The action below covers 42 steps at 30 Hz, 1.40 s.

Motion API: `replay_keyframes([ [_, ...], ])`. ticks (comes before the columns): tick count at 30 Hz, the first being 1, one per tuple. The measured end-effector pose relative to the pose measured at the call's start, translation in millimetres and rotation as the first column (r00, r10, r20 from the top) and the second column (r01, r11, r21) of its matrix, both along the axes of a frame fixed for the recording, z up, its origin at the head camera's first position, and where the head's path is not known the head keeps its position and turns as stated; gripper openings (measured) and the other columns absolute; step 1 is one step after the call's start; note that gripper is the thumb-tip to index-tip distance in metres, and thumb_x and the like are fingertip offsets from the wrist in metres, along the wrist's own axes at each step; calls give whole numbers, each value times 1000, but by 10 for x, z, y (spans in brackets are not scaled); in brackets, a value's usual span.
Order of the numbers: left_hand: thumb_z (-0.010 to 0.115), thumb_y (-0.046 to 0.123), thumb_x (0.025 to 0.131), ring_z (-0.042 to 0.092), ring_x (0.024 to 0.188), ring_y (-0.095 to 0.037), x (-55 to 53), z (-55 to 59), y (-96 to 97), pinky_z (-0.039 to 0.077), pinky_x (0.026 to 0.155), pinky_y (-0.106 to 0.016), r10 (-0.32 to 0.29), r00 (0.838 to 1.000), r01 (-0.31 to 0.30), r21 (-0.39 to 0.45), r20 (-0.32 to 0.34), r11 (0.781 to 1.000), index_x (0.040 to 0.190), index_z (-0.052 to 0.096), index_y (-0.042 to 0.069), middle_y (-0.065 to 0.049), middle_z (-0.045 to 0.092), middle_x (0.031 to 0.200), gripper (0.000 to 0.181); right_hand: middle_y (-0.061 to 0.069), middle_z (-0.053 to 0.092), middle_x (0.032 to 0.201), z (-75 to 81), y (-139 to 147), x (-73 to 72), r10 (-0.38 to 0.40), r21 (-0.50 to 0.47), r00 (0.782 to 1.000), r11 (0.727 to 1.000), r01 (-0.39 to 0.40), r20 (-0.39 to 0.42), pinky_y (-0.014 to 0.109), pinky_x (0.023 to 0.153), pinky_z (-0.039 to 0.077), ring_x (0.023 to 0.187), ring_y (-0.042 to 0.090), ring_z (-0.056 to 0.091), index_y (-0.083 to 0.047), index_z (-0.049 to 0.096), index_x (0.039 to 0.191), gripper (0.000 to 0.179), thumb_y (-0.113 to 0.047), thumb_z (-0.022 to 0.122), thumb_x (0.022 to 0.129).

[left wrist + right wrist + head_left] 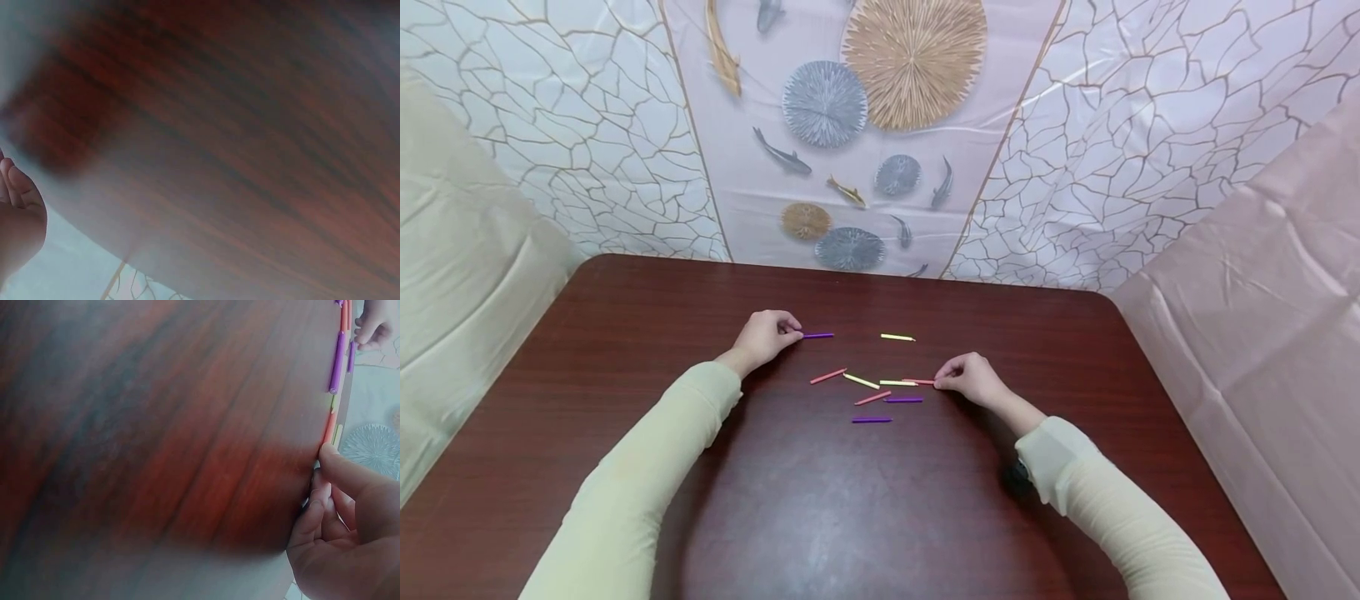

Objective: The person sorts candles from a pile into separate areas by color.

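In the head view my left hand [765, 337] pinches the left end of a purple colored pencil [822, 336] lying low over the table. Over on the right, thumb and fingertips of my right hand [973, 380] grip the end of a red colored pencil [925, 382]. That pencil's other end overlaps a yellow pencil [893, 383]. The right wrist view shows the right hand [353, 512] with its thumb on the red pencil [329, 425]. Only part of the left hand [22, 206] shows at the edge of the left wrist view, its pencil hidden there.
Between the hands lie more pencils: red ones [828, 376] [872, 398], a slanted yellow one [861, 381] and purple ones [904, 400] [872, 420]. Farther back is another yellow pencil [898, 337]. The dark wooden table [820, 517] ends at a patterned curtain [895, 242].
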<state>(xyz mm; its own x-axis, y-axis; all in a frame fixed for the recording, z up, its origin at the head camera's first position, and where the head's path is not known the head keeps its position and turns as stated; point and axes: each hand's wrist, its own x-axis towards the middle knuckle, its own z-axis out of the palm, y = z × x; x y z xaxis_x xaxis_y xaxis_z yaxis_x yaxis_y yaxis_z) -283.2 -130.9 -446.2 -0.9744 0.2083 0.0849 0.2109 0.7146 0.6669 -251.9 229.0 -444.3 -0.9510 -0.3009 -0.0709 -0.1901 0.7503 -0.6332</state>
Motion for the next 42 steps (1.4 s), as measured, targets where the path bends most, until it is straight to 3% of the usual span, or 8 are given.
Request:
replay_keyframes([
  [5,68,14,84,61,76,-21,83,100,-31,48,72,-31,2,1000,0,77,-23,997,93,69,1,-13,69,85,16,3,70,72,9,-8,8,-10,7,1000,1000,10,2,23,65,43,67,6,53,-6,73,77,8,-14,74,77],
  [9,70,15,83,59,74,-18,179,129,-14,46,69,-27,-37,999,39,114,-20,993,93,70,3,-12,69,83,16,3,70,73,4,-7,6,-12,11,1000,1000,12,2,24,66,43,67,7,52,-7,73,78,8,-15,74,77],
  [18,73,15,79,56,66,-10,439,20,60,45,64,-23,-164,986,162,101,20,982,88,69,4,-6,68,77,14,3,70,73,-9,-4,-8,-9,18,1000,1000,9,-3,23,66,43,67,6,52,-6,73,78,9,-15,74,77],
  [23,75,14,78,54,62,-7,541,-38,112,44,61,-21,-187,981,181,111,45,977,89,68,4,-5,67,76,17,4,70,73,-1,-1,5,-3,17,1000,1000,3,-6,25,66,43,66,8,52,-5,73,78,9,-14,74,77],
  [29,75,17,77,54,62,-5,570,-89,163,44,61,-20,-164,986,161,68,43,985,87,68,7,-2,66,76,15,5,70,73,-1,-1,6,-2,20,1000,1000,2,-10,24,66,43,67,7,52,-5,73,78,9,-14,74,77],
  [42,72,16,79,51,63,-3,583,-71,232,41,61,-20,-124,992,125,-5,28,992,81,70,11,3,63,72,5,2,70,72,-24,0,-19,-11,30,1000,999,12,-5,22,66,43,67,6,52,-7,73,77,9,-16,75,77],
])
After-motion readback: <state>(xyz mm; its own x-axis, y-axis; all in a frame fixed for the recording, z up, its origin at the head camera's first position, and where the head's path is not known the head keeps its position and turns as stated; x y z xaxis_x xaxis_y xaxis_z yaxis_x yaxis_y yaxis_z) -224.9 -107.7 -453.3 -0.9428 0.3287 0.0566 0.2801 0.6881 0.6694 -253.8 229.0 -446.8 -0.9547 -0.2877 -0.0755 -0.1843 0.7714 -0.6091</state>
